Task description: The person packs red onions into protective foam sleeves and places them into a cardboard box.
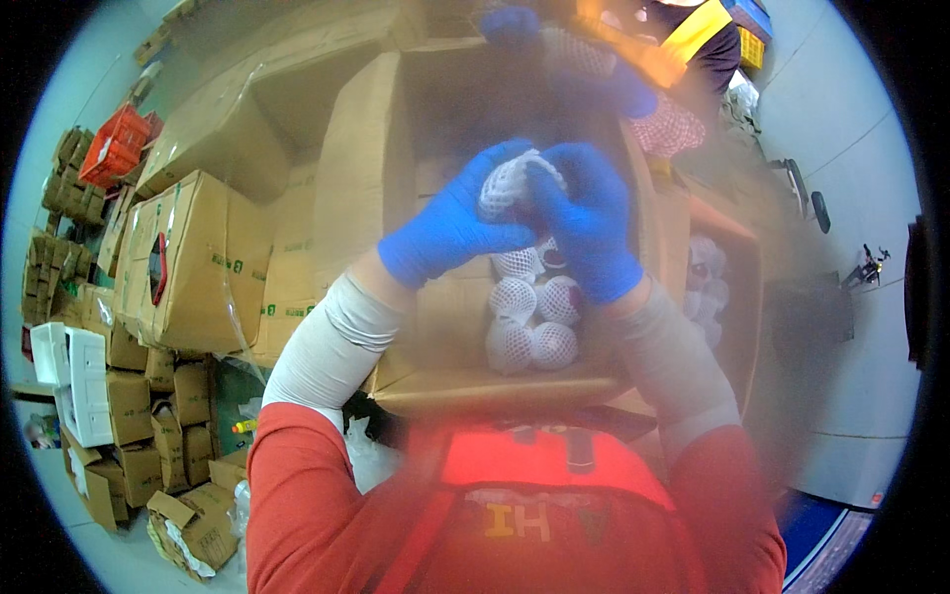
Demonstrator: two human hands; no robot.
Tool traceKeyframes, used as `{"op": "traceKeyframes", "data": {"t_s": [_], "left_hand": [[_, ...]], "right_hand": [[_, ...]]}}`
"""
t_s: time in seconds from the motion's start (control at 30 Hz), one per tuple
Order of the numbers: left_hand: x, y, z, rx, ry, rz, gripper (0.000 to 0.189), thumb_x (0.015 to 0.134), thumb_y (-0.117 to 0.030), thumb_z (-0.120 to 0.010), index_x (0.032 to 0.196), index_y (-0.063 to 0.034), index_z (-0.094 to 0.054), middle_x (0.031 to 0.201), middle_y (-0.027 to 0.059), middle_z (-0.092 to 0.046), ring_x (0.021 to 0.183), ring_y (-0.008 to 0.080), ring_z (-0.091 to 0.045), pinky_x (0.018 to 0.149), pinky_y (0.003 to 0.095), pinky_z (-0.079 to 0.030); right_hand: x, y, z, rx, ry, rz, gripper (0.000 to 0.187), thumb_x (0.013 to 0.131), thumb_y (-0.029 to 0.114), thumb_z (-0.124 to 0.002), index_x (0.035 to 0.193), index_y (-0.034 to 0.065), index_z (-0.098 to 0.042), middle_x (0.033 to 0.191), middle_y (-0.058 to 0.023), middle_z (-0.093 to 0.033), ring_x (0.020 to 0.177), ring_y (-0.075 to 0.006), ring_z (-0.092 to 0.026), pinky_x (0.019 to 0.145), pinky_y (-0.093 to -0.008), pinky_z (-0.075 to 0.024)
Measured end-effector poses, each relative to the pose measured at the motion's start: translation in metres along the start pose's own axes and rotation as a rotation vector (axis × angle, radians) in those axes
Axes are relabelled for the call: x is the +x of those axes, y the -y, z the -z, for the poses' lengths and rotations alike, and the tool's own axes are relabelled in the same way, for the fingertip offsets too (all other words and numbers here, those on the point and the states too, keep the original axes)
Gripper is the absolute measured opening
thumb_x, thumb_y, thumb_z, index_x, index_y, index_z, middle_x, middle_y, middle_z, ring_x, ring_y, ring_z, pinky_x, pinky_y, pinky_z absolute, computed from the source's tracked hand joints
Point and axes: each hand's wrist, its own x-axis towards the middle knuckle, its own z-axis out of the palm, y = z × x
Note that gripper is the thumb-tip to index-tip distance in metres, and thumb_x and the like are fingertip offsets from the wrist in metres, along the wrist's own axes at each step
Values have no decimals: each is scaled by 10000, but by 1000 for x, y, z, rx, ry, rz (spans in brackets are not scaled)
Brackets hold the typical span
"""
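Note:
My left hand (464,211) and my right hand (590,215), both in blue gloves, meet over an open cardboard box (512,397). Between them they hold a white foam net sleeve (508,185); the fingers cover part of it, and whether a fruit sits inside I cannot tell. Below the hands, several round fruits in white foam nets (512,297) lie in rows on the box's right side. Dark red skin shows through the net on one fruit (568,301). Bare cardboard lines the left part of the box floor.
An orange crate (735,297) with netted fruits (705,289) stands at right. Across the box, another person's blue-gloved hands (612,85) hold a foam net. Cardboard boxes (200,260) are stacked at left, with white foam boxes (85,386) and a red crate (115,148) beyond. Haze blurs the view.

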Motion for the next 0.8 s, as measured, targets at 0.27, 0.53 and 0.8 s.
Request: {"op": "traceKeyframes", "data": {"t_s": [0.27,0.53,0.8], "left_hand": [[-1,0,1,243,96,-212,1050,617,-80,-780,1432,-100,-118,1412,101,-300,1247,200,-361,1038,337,-294],[-3,2,1,84,189,-116,1008,642,-65,-762,1431,-105,-137,1437,79,-259,1284,185,-311,1049,341,-279],[-1,3,2,-47,7,18,706,718,-172,-701,1328,-88,-357,1281,63,-453,1163,179,-452,991,333,-366]], "right_hand": [[6,-4,5,319,-82,-399,133,838,162,-630,800,39,-598,723,2,-583,659,-55,-501,589,-212,-425],[10,-4,12,359,-89,-512,172,839,201,-631,791,39,-600,724,-3,-583,666,-57,-498,597,-214,-418],[9,-8,8,318,-53,-417,144,845,176,-626,837,34,-605,769,0,-593,703,-58,-507,630,-205,-420]]}}
